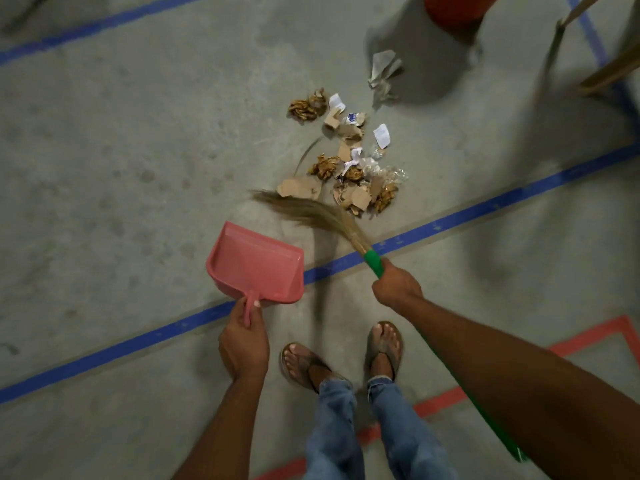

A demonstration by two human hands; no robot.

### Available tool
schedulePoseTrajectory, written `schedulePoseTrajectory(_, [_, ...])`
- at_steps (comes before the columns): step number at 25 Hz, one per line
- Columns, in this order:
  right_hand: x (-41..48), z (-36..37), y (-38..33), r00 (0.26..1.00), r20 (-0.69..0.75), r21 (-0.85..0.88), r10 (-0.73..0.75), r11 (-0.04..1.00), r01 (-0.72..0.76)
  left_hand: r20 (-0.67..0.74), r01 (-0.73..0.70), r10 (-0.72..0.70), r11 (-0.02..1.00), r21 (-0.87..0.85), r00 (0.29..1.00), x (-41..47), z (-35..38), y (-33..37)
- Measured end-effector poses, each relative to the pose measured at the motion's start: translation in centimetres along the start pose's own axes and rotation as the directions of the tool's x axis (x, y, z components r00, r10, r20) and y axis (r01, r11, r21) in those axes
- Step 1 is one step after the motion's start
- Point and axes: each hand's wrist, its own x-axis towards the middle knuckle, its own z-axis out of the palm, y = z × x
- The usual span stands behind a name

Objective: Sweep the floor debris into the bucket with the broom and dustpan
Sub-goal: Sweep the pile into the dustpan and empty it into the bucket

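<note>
**Debris pile lying just ahead of your broom**

The debris pile (349,161), made up of cardboard scraps, dried leaves, paper bits and clear wrapper, is lying on the concrete floor (121,150) beyond the blue tape line (485,206). It is sitting ahead of your right hand (394,285) and a little to its left. The broom (311,211) is angling down from that hand, with its straw bristles fanning out leftward along the near edge of the pile. You are gripping the green handle with your right fingers wrapped around it, just behind the bristles.

Your left hand (244,344) is curling around the handle of the pink dustpan (258,263), thumb on top. You are holding the pan left of the broom, apart from the debris, with its mouth pointing away from you.

The red-orange bucket (453,8) is standing past the pile, cut off by the top edge. A crumpled grey paper (382,74) is lying between the bucket and the pile.
</note>
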Motion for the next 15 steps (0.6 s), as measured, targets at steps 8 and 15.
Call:
schedulePoseTrajectory(8, [-3.6, -5.5, 10.6, 0.984, -0.106, -0.178, -0.146, 0.976, 0.125, 0.053, -0.022, 0.025, 0.997, -0.068, 0.998, -2.7, 2.9, 5.3])
schedulePoseTrajectory(15, [-0.1, -6.8, 17.2, 0.999, -0.004, -0.284, 0.048, 0.958, -0.047, 0.106, -0.08, 0.087, 0.994, -0.071, 0.991, -5.3, 5.9, 7.2])
